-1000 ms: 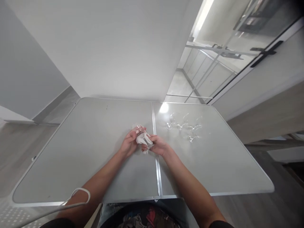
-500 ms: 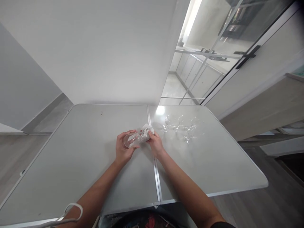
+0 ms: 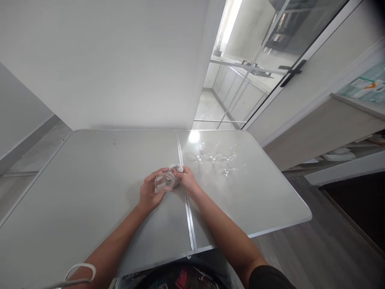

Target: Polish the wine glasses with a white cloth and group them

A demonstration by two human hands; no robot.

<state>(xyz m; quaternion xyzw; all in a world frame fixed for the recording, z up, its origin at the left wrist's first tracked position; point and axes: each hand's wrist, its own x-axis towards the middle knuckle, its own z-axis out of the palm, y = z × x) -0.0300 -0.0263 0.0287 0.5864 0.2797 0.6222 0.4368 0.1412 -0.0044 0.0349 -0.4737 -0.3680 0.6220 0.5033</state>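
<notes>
My left hand wraps round the bowl of a clear stemmed glass, which lies tipped on its side just above the grey folding table. My right hand is closed on a small white cloth pressed against the far end of that glass. Both hands meet over the table's centre seam. Several more clear stemmed glasses stand upright on the right half of the table, a short way beyond my right hand.
A white wall runs behind the table. To the right, a glass door with a black handle shows another room. A wooden counter stands at the right. A white cord loop hangs near my left arm.
The glass has turned so its open bowl faces me, and the cloth has shifted from between my hands to the glass's far end. The view has swung to the right.
</notes>
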